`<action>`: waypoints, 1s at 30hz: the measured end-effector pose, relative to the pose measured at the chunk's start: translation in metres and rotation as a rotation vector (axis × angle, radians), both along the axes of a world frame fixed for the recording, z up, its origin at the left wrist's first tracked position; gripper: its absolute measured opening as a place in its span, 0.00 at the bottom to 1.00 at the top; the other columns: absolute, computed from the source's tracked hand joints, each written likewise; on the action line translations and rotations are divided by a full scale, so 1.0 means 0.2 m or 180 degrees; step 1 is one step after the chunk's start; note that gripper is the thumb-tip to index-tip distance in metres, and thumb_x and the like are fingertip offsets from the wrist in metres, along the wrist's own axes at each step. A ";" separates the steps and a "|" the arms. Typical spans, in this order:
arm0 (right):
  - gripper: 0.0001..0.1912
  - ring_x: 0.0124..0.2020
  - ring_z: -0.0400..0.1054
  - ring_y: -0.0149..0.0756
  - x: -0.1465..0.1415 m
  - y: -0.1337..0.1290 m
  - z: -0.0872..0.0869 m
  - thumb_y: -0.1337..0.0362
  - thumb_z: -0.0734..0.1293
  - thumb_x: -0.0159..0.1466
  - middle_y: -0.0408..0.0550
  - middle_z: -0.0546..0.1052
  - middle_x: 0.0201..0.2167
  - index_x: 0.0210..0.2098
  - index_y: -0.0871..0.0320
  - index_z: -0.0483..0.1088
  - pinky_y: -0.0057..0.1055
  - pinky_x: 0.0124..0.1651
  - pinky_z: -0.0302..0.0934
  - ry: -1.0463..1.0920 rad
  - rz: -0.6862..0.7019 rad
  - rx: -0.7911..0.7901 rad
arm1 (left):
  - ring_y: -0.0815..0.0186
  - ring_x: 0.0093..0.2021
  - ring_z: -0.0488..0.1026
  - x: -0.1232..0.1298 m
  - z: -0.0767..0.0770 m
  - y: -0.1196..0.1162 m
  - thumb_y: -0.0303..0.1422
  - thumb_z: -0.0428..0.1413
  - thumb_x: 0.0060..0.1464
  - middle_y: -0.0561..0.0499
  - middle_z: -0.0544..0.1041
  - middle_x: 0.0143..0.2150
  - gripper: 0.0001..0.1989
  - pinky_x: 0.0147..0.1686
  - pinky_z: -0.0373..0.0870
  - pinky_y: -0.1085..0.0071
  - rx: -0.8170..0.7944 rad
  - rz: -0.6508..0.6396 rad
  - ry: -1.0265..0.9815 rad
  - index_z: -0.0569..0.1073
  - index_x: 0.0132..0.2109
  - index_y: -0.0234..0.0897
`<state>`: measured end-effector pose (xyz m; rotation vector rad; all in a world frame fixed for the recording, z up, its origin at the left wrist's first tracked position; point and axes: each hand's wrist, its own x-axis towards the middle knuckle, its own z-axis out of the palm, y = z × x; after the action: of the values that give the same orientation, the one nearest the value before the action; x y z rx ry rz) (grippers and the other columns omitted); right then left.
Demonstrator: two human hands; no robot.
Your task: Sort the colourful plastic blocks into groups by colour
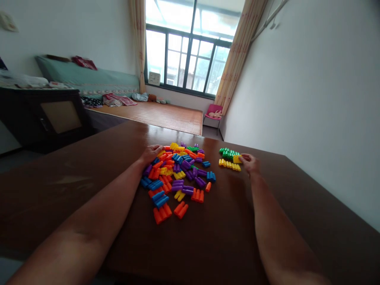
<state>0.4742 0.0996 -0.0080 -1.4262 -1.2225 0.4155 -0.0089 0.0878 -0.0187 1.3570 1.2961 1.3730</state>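
A loose pile of orange, blue, purple, yellow and green plastic pieces (178,170) lies on the brown table (208,229). My left hand (152,153) rests at the pile's upper left edge, its fingers over the pieces; whether it grips one is hard to see. On the right, my right hand (249,162) pinches a yellow piece (237,159). That piece is beside a row of green pieces (228,153) and just above the right end of a row of yellow pieces (229,165).
Beyond the table is a low bed (172,114) with cloths on it. A dark cabinet (38,118) stands at the left, a pink chair (214,112) near the window. A white wall runs along the right.
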 end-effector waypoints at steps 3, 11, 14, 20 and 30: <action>0.16 0.29 0.73 0.40 0.27 0.03 -0.14 0.58 0.70 0.46 0.55 0.79 0.28 0.31 0.63 0.75 0.34 0.32 0.68 -0.0252 -0.0678 -0.0277 | 0.65 0.26 0.74 0.00 -0.01 0.01 0.48 0.62 0.40 0.49 0.80 0.29 0.24 0.25 0.67 0.74 -0.0107 0.0015 -0.0191 0.79 0.38 0.32; 0.14 0.31 0.73 0.42 0.30 -0.01 -0.22 0.56 0.67 0.51 0.52 0.80 0.29 0.31 0.58 0.78 0.34 0.36 0.64 -0.1348 -0.0851 -0.0595 | 0.64 0.27 0.75 -0.03 -0.02 0.05 0.44 0.65 0.36 0.48 0.80 0.29 0.23 0.27 0.70 0.73 -0.0225 -0.0145 -0.0377 0.79 0.38 0.32; 0.16 0.31 0.72 0.42 0.27 -0.02 -0.19 0.56 0.64 0.53 0.53 0.80 0.29 0.32 0.58 0.79 0.33 0.35 0.62 -0.1560 -0.0920 -0.0655 | 0.62 0.29 0.76 -0.06 0.00 0.08 0.41 0.67 0.31 0.45 0.81 0.31 0.22 0.29 0.71 0.70 -0.0475 -0.0249 -0.0425 0.79 0.36 0.32; 0.17 0.26 0.68 0.39 0.24 -0.03 -0.17 0.56 0.62 0.54 0.55 0.79 0.27 0.31 0.60 0.79 0.32 0.30 0.59 -0.1502 -0.1098 -0.0584 | 0.64 0.29 0.74 -0.06 0.08 0.08 0.34 0.64 0.35 0.48 0.80 0.29 0.14 0.26 0.68 0.75 -0.0010 0.0213 0.0233 0.80 0.34 0.34; 0.22 0.28 0.67 0.39 0.19 -0.03 -0.12 0.58 0.58 0.58 0.57 0.78 0.31 0.41 0.64 0.76 0.34 0.32 0.60 -0.1376 -0.1311 0.0088 | 0.70 0.29 0.73 -0.14 0.10 0.04 0.26 0.55 0.39 0.49 0.78 0.29 0.09 0.28 0.67 0.76 0.0261 0.1176 -0.0813 0.77 0.31 0.32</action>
<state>0.5115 0.0930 -0.0317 -1.7491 -1.2174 -0.2034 -0.0361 0.0963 0.0022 0.9822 1.3705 1.8024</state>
